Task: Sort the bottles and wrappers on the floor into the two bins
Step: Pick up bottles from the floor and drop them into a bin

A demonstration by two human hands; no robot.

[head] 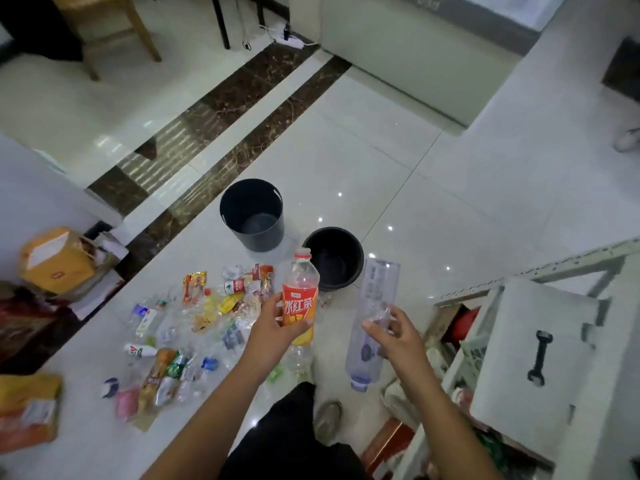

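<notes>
Left hand (277, 327) wraps the orange-labelled bottle (300, 303), neck aimed at the nearer bin (332, 229) just beyond. Right hand (394, 337) pinches the tall clear bottle (375, 292), which points the same way, its far end beside that rim. The farther bin (263, 240) sits up-left. The bin bottoms are dim, and the floor pile (194, 323) is blurred.
</notes>
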